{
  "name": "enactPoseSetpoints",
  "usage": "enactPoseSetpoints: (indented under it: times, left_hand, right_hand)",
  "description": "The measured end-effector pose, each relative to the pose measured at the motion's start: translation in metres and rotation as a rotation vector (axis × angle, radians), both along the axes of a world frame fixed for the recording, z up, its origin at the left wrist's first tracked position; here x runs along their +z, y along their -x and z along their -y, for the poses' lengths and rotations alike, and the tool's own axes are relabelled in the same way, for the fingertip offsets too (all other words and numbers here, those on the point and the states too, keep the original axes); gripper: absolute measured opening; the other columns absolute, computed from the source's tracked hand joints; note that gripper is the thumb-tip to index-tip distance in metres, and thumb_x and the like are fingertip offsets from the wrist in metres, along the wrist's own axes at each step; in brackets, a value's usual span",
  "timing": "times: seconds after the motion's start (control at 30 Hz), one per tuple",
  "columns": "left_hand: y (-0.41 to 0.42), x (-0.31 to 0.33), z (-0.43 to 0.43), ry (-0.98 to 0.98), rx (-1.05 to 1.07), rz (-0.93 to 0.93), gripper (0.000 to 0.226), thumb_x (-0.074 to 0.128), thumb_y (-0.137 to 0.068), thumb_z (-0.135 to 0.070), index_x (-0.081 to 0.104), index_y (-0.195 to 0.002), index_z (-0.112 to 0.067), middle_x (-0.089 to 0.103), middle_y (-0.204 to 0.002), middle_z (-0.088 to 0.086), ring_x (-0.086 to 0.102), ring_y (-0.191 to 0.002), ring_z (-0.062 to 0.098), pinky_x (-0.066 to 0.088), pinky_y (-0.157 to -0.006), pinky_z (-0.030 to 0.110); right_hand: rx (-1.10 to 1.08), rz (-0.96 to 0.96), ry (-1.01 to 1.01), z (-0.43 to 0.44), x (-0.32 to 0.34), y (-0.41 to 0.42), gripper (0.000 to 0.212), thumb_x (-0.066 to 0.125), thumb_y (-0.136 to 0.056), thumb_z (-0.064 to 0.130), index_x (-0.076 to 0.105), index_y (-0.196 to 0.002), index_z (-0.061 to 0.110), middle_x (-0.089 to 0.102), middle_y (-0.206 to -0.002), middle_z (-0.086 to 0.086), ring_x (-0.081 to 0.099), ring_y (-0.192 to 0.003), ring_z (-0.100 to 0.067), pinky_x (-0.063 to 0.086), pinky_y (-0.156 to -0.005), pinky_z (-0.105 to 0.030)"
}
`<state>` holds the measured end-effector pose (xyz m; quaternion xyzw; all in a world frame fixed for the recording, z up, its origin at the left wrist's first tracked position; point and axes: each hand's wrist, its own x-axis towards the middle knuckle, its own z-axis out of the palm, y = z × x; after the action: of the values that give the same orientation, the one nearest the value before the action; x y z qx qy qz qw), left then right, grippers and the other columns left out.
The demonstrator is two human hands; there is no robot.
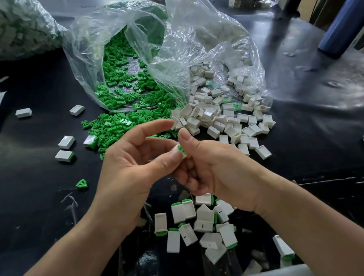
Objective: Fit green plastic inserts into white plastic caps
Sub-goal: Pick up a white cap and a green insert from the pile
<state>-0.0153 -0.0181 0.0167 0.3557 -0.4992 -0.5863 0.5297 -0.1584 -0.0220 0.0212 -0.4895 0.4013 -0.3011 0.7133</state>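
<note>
Just above the tabletop (32,209), the left hand (133,167) pinches a white cap (176,150) while the right hand (206,165) pinches a green insert (181,149) at its mouth. Fitting looks underway. Next probably comes a firm squeeze to seat it, then a drop onto the finished pile (204,225).

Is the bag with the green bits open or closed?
Open: the clear plastic bag lies on its side, its mouth gaping, and green inserts spill out onto the black table.
</note>
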Motion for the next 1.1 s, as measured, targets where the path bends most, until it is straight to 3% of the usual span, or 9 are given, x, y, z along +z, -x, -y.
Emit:
enactPoseSetpoints:
  times: [0.13, 0.2, 0.4, 0.7, 0.83, 1.1]
  left_hand:
    - [-0.0007, -0.0018, 0.0009, 0.004, -0.020, -0.014, 0.038, 0.068, -0.064, -0.004, 0.065, -0.099, -0.015, 0.072, -0.076, 0.005, 0.068, -0.061, 0.017, 0.053, -0.058, 0.021]
    - [0.0015, -0.0028, 0.0009, 0.020, -0.011, 0.013, 0.045, 0.077, -0.059, -0.001, 0.065, -0.099, -0.015, 0.072, -0.076, 0.005, 0.069, -0.064, 0.016, 0.054, -0.060, 0.021]
    - [0.0011, -0.0012, -0.0003, 0.031, 0.032, -0.008, 0.036, 0.068, -0.058, -0.011, 0.066, -0.093, -0.017, 0.071, -0.070, 0.000, 0.067, -0.060, 0.009, 0.052, -0.055, 0.017]
    - [0.0006, -0.0005, -0.0001, 0.021, 0.010, 0.003, 0.034, 0.074, -0.062, -0.005, 0.068, -0.093, -0.017, 0.072, -0.072, 0.004, 0.063, -0.051, 0.016, 0.051, -0.051, 0.021]
    - [-0.0011, -0.0013, 0.0015, -0.020, 0.001, -0.019, 0.029, 0.064, -0.064, -0.003, 0.073, -0.086, -0.020, 0.071, -0.072, 0.008, 0.062, -0.051, 0.022, 0.052, -0.051, 0.024]
    - [-0.0004, -0.0010, 0.0021, -0.051, -0.002, -0.001, 0.036, 0.072, -0.058, 0.004, 0.072, -0.088, -0.016, 0.070, -0.074, 0.013, 0.060, -0.053, 0.028, 0.055, -0.055, 0.031]
  right_hand:
    - [-0.009, 0.005, 0.006, 0.0008, 0.0005, 0.0009, 0.041, 0.046, -0.069, 0.057, 0.053, -0.068, 0.017, 0.050, -0.053, 0.008, 0.040, -0.046, -0.005, 0.032, -0.041, -0.014]
    - [-0.010, -0.002, 0.005, 0.0011, 0.0001, 0.0014, 0.042, 0.045, -0.069, 0.058, 0.053, -0.069, 0.017, 0.050, -0.053, 0.008, 0.040, -0.046, -0.004, 0.031, -0.042, -0.014]
    - [0.028, 0.015, -0.047, 0.0028, -0.0008, 0.0033, 0.053, 0.036, -0.069, 0.063, 0.054, -0.071, 0.014, 0.055, -0.058, 0.001, 0.044, -0.048, -0.008, 0.032, -0.044, -0.017]
    - [0.001, -0.057, 0.048, 0.0013, -0.0011, 0.0008, 0.043, 0.040, -0.072, 0.055, 0.057, -0.068, 0.016, 0.055, -0.054, 0.005, 0.044, -0.047, -0.006, 0.031, -0.044, -0.015]
    - [-0.028, -0.127, 0.118, -0.0003, -0.0007, -0.0001, 0.041, 0.040, -0.072, 0.057, 0.055, -0.067, 0.019, 0.055, -0.056, 0.007, 0.044, -0.049, -0.006, 0.034, -0.046, -0.013]
    - [-0.059, -0.183, 0.213, -0.0027, -0.0018, -0.0024, 0.043, 0.035, -0.074, 0.055, 0.054, -0.068, 0.017, 0.054, -0.058, 0.006, 0.045, -0.049, -0.003, 0.037, -0.049, -0.011]
